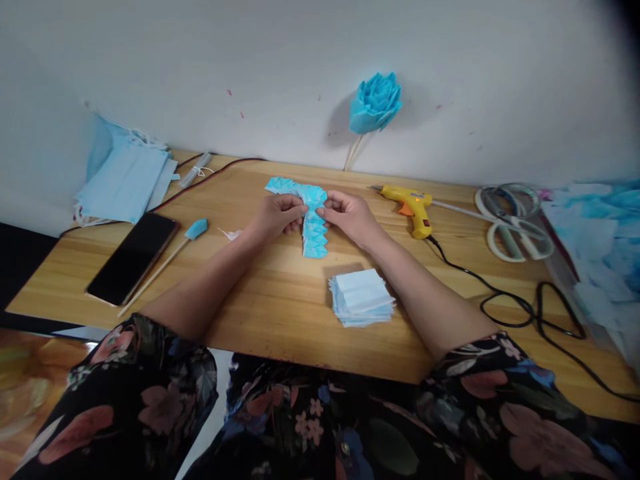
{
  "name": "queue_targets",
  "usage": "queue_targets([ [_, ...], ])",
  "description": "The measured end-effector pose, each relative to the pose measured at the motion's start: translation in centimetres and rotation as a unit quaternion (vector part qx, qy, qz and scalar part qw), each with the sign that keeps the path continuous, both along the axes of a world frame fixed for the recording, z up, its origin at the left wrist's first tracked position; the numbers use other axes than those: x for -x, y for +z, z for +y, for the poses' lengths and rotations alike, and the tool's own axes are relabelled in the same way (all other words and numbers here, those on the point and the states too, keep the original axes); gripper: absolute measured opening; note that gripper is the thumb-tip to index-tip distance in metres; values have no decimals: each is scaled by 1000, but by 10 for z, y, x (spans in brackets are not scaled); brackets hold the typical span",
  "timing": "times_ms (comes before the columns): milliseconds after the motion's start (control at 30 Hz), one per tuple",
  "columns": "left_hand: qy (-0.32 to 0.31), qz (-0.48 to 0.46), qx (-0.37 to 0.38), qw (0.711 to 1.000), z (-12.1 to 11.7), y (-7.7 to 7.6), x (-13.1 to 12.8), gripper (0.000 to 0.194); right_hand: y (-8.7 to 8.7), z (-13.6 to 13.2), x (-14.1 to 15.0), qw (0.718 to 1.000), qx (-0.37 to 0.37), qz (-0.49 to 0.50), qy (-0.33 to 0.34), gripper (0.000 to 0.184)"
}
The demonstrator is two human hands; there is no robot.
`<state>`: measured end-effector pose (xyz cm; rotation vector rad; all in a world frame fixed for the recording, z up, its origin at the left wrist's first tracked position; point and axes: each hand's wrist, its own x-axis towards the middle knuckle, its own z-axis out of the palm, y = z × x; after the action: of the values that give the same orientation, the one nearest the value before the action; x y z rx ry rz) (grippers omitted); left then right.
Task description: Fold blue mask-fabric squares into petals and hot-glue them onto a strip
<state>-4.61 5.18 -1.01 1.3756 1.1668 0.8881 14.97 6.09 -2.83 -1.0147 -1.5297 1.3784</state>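
Observation:
A bright blue strip of folded petals with a zigzag edge (315,233) is held over the middle of the table. Its upper part bends away to the left. My left hand (283,217) pinches it from the left side, thumb on top. From the right, my right hand (345,213) pinches the same strip between thumb and fingers. Nearer to me lies a stack of pale blue fabric squares (361,298). Left of my left forearm rests a thin wooden stick with a small blue bud (197,229) on its end.
A yellow glue gun (411,203) lies at right, its black cord looping to the edge. Beyond are scissors (520,240), a tape roll (510,200) and blue scraps (605,247). At left are a phone (134,259) and face masks (123,177). A blue fabric flower (376,103) stands behind.

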Motion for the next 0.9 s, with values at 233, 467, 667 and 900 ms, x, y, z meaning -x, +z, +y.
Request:
queue_targets([
  [233,20,3,2,1000,-1,2,-2,26,-4,-1,1,998,21,38,-48,44],
  [467,55,-14,2,998,-2,2,-2,27,0,-1,-2,990,82,92,-62,59],
  [667,76,-20,5,997,-4,4,-3,28,-3,0,-3,996,51,62,-27,55],
  [900,39,-37,12,999,-1,1,0,31,-5,0,-2,999,27,42,-12,44],
])
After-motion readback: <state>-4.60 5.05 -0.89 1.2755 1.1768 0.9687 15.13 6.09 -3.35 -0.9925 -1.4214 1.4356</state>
